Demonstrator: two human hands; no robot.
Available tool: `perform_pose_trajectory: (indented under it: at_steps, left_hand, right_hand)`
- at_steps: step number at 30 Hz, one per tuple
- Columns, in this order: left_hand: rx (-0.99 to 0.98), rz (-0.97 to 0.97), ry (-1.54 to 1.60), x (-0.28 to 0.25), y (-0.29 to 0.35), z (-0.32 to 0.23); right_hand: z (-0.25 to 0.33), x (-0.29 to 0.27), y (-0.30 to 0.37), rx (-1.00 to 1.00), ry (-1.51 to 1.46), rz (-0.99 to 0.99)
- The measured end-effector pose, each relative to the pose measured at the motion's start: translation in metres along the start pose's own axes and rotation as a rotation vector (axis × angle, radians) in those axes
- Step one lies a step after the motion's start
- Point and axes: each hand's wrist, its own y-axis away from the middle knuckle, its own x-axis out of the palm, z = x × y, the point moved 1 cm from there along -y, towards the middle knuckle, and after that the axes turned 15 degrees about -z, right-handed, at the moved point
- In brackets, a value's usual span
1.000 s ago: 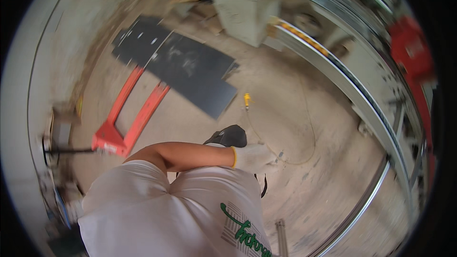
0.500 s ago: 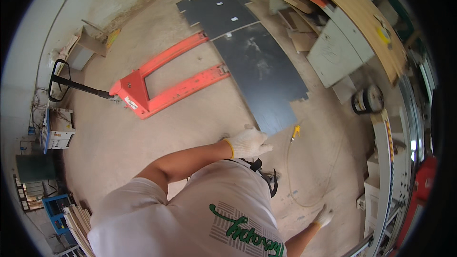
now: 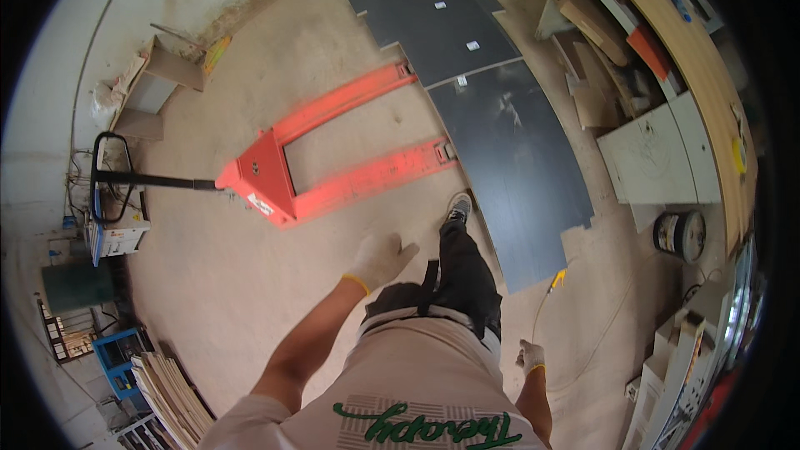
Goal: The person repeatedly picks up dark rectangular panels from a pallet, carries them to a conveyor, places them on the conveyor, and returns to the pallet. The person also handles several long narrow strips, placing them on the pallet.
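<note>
My left hand (image 3: 382,262), in a white knit glove with a yellow cuff, hangs over bare floor with its fingers stretched out and nothing in it. My right hand (image 3: 530,356), gloved the same way, is low on my right side, its fingers loosely bent and apart, holding nothing I can see. Dark grey panels (image 3: 517,167) lie in a long row ahead, with small white labels on some. Beside their near end rests a yellow air blow gun (image 3: 557,281) on a thin hose. The red pallet jack (image 3: 265,179) stands left of the panels, fork tips close to their edge.
The jack's black handle (image 3: 112,177) points toward the left wall. A wooden-topped workbench (image 3: 696,50) runs along the right, with board offcuts (image 3: 593,75) under it. Beyond its near end is a black bucket (image 3: 679,236). Boards (image 3: 171,396) lean at the lower left.
My left hand has moved left, away from the panels' near end. My right hand has come in closer to my body. My foot now shows beside the panels, and the view has shifted.
</note>
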Motion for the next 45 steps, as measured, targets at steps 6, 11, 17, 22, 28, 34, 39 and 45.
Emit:
perform_pose_trajectory:
  at_steps: [6,11,17,22,28,34,39,45]
  left_hand:
    - [0.2,0.157,-0.221,-0.06,-0.082,-0.014]
    - [-0.05,0.034,-0.089,-0.133,-0.175,-0.018]
    - [-0.194,-0.071,0.048,-0.163,-0.297,0.019]
    - [-0.096,0.101,-0.044,-0.13,-0.442,0.064]
    - [0.063,0.37,0.115,-0.07,-0.642,0.13]
    - [-0.339,0.372,-0.052,-0.102,-0.739,0.202]
    - [-0.476,0.346,-0.192,-0.121,-0.787,0.233]
    - [-0.082,0.444,-0.224,-0.107,-0.82,0.231]
  right_hand:
    - [0.192,0.107,-0.09,-0.378,0.299,-0.043]
    - [0.456,0.213,-0.015,-1.566,0.93,-0.321]
    - [0.664,0.303,0.156,-1.168,0.036,-0.041]
    - [0.713,0.444,0.117,-0.661,-0.203,0.219]
    - [0.684,0.675,0.014,0.089,-0.793,0.365]
    - [0.732,0.903,-0.043,0.471,-1.309,0.329]
    - [0.767,0.959,-0.061,0.557,-1.536,0.09]
    - [0.758,0.941,-0.027,0.506,-1.52,-0.063]
